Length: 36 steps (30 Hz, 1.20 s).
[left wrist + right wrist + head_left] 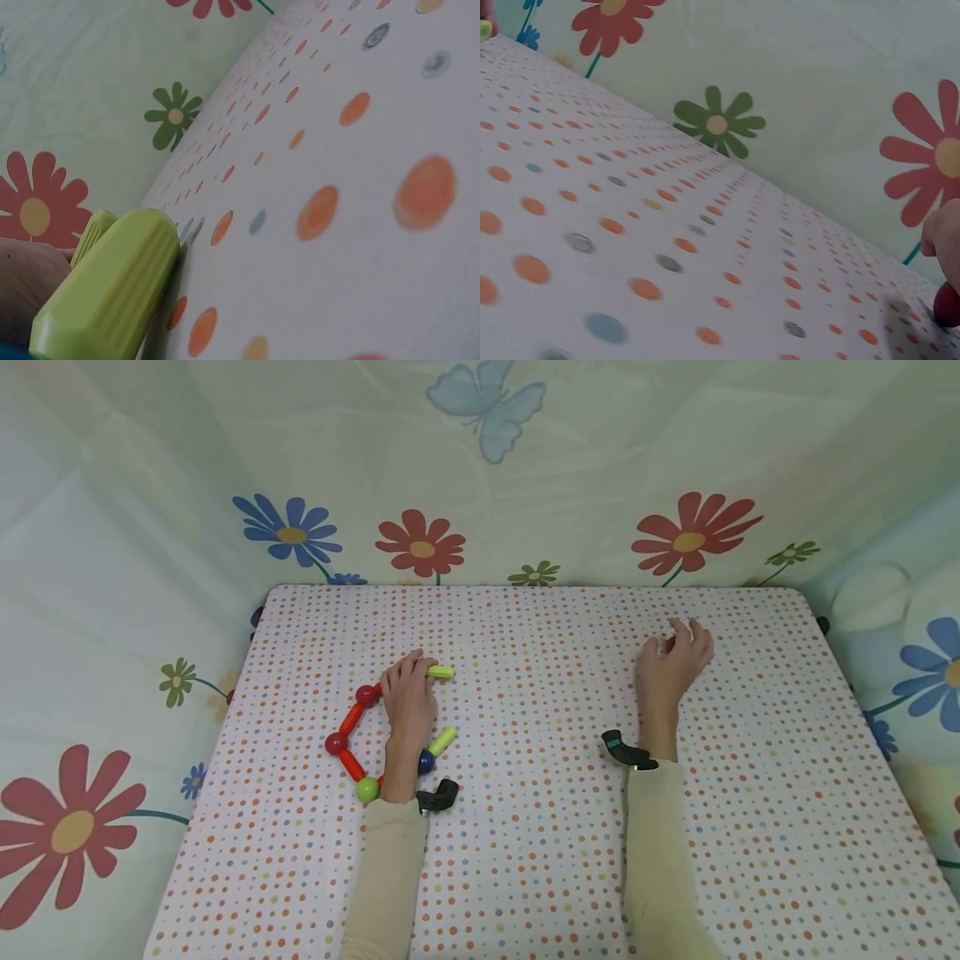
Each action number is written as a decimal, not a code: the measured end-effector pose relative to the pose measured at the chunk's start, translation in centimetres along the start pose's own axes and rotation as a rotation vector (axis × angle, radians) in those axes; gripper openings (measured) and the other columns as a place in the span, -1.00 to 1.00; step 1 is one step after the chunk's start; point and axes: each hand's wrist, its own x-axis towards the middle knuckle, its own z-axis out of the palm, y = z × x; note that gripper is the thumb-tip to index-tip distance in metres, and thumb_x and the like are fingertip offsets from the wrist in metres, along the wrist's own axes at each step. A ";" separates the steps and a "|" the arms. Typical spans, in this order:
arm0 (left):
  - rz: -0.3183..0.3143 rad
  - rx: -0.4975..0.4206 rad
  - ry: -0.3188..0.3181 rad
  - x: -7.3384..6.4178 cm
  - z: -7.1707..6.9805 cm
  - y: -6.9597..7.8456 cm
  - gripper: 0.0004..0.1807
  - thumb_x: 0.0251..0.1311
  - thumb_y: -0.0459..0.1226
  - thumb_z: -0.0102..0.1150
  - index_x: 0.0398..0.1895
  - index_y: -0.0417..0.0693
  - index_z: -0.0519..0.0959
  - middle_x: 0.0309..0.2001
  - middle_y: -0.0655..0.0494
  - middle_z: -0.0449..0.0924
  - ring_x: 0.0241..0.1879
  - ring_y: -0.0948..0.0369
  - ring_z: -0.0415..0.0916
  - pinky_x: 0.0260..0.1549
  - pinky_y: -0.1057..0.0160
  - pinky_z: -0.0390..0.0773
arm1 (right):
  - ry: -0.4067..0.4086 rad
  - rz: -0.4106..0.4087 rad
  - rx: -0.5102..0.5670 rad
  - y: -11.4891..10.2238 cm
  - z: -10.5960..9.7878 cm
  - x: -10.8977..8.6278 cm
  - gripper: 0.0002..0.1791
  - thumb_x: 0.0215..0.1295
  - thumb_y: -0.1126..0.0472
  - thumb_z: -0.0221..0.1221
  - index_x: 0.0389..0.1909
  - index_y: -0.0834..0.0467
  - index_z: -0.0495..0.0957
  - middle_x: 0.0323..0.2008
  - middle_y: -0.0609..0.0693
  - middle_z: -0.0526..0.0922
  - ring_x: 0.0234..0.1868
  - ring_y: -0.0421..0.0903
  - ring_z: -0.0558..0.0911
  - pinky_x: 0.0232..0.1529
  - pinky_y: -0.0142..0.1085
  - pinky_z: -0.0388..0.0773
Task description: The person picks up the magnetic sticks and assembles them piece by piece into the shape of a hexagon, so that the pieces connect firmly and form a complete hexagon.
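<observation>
A ring-like chain of red sticks (351, 719), red balls (337, 743), a green ball (367, 789) and a dark blue ball (427, 762) lies on the table. My left hand (408, 697) grips its far part, hiding the joint beneath. From under that hand a yellow-green stick (441, 672) points right; a second yellow-green stick (112, 292) juts from the blue ball. Farther right, my right hand (673, 662) holds a red ball (947, 304) in curled fingers, low over the table.
A dotted cloth covers the table (540, 827). Flower-printed curtains (495, 510) hang behind it and along both sides. Each wrist wears a small black camera mount (628, 752).
</observation>
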 end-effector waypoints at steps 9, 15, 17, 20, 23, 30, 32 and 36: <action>-0.007 0.008 -0.011 0.0 -0.1 -0.1 -0.68 0.40 -0.30 -0.01 0.17 0.05 0.49 0.41 0.07 0.27 0.40 0.00 0.14 0.42 -0.04 0.00 | -0.100 0.110 -0.048 1.4 -1.1 1.0 -0.58 0.41 0.32 -0.05 0.26 0.20 0.41 0.39 0.16 0.27 0.45 0.09 0.22 0.43 -0.12 0.25; -0.011 0.022 -0.010 0.1 0.1 0.0 -0.68 0.40 -0.30 -0.02 0.17 0.05 0.49 0.42 0.07 0.26 0.40 0.01 0.14 0.43 -0.04 -0.01 | -0.084 0.108 -0.030 1.2 -0.9 0.8 -0.61 0.42 0.32 -0.04 0.23 0.19 0.45 0.33 0.14 0.35 0.40 0.05 0.32 0.41 -0.17 0.28; -0.012 0.023 -0.011 0.1 0.1 0.0 -0.68 0.40 -0.30 -0.01 0.17 0.05 0.49 0.42 0.07 0.26 0.40 0.00 0.14 0.42 -0.04 -0.01 | -0.080 0.099 0.016 0.9 -0.7 0.7 -0.62 0.42 0.31 -0.02 0.22 0.20 0.45 0.30 0.15 0.38 0.36 0.03 0.37 0.37 -0.17 0.33; -0.014 0.029 -0.013 0.2 0.3 -0.1 -0.68 0.40 -0.30 -0.01 0.17 0.06 0.49 0.42 0.07 0.26 0.40 0.01 0.13 0.42 -0.04 0.00 | -0.099 0.056 0.091 0.0 -0.1 0.0 -0.62 0.42 0.27 0.02 0.22 0.20 0.45 0.25 0.17 0.43 0.27 0.03 0.45 0.28 -0.17 0.43; -0.016 0.032 -0.011 0.2 0.3 -0.1 -0.67 0.39 -0.31 -0.01 0.17 0.06 0.49 0.41 0.07 0.26 0.40 0.01 0.14 0.42 -0.04 -0.01 | -0.185 -0.002 0.113 -1.5 1.1 -1.2 -0.60 0.43 0.20 0.04 0.25 0.17 0.43 0.23 0.17 0.45 0.22 0.04 0.50 0.24 -0.17 0.48; -0.010 0.020 -0.006 0.2 0.2 0.0 -0.68 0.39 -0.32 -0.01 0.16 0.04 0.50 0.40 0.06 0.28 0.40 0.00 0.15 0.42 -0.04 0.00 | -0.546 -0.014 0.267 -7.2 5.3 -6.0 -0.57 0.38 0.11 0.13 0.24 0.06 0.45 0.23 0.13 0.48 0.19 0.06 0.54 0.18 -0.12 0.53; -0.008 0.021 -0.003 0.2 0.1 0.0 -0.69 0.39 -0.33 -0.01 0.15 0.04 0.51 0.40 0.06 0.28 0.39 0.00 0.15 0.42 -0.04 0.00 | -0.667 -0.015 0.334 -8.6 6.5 -8.0 -0.56 0.36 0.11 0.16 0.23 0.07 0.46 0.23 0.12 0.49 0.19 0.05 0.54 0.17 -0.11 0.54; -0.006 0.021 0.006 0.2 0.1 0.0 -0.68 0.37 -0.33 0.01 0.14 0.04 0.51 0.39 0.06 0.29 0.39 0.00 0.16 0.42 -0.03 0.01 | -0.859 -0.113 0.402 -10.4 8.9 -11.8 -0.57 0.36 0.15 0.16 0.22 0.16 0.46 0.23 0.15 0.48 0.23 0.08 0.54 0.18 -0.18 0.54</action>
